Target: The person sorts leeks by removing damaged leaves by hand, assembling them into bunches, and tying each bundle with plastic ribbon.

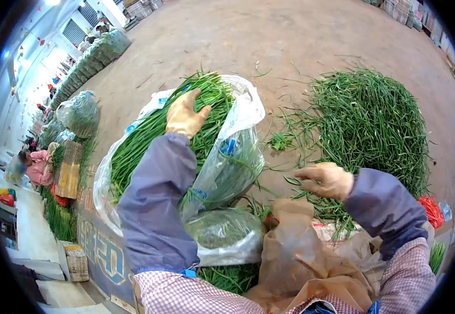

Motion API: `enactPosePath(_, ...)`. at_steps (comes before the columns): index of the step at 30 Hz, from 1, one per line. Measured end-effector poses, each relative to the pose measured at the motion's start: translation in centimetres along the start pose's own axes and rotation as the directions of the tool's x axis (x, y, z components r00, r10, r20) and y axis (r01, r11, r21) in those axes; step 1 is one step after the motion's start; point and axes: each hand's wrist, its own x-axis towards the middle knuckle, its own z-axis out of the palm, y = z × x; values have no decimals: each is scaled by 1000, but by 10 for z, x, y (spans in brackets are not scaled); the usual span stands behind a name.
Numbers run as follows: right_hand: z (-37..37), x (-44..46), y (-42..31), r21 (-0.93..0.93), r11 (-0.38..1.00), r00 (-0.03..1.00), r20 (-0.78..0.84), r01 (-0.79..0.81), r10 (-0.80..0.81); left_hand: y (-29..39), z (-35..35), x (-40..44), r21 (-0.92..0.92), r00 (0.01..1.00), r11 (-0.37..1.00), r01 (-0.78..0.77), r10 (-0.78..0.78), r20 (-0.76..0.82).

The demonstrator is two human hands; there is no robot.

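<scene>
"Stalks (151, 125) in the bag (247, 107): delicate?"
"Probably light, bendy, easily bruised; grip mid-bundle. Left hand (188, 115) lies over them, thumb spread; right hand (326, 180), fingers loosely parted, hangs near the pile (374, 123)."

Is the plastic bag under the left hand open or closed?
Open: the bag gapes, with green stalks uncovered under the left hand.

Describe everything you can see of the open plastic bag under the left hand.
The bag looks like thin, clear plastic with blue print. Its mouth gapes, the rim crumpled and whitish. Long green stalks fill it, some showing through its wall. It lies slanted before the person, left of a loose green heap. The left hand is over the stalks; whether it presses them is unclear.
</scene>
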Motion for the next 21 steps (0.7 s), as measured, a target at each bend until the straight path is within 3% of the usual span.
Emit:
enactPosePath(3, 27, 57, 13, 6, 993, 993, 22, 117, -117, -21, 28, 48, 252, 984, 959, -128, 90, 157)
enactPosePath(5, 43, 74, 19, 104, 991, 994, 64, 86, -93, -24, 41, 64, 366, 976, 928, -74, -8, 218)
enactPosePath(7, 52, 80, 27, 150, 988, 993, 98, 48, -63, -51, 55, 78, 255, 965, 966, 41, -104, 241)
enactPosePath(9, 57, 81, 35, 147, 989, 992, 120, 19, -37, -52, 41, 87, 139, 901, 972, 188, -227, 369)
enactPosePath(11, 62, 78, 46, 211, 975, 989, 142, -67, 37, -49, 31, 94, 180, 876, 971, 156, -220, 429)
enactPosePath(13, 64, 77, 51, 211, 972, 986, 152, -103, 72, -37, 45, 96, 423, 891, 905, 39, -223, 394)
enactPosePath(20, 71, 86, 49, 221, 974, 992, 128, -51, 23, -37, 52, 107, 451, 849, 891, 56, -280, 447)
enactPosePath(21, 71, 88, 48, 264, 962, 992, 121, -75, 44, -42, 50, 107, 378, 854, 922, 84, -262, 449)
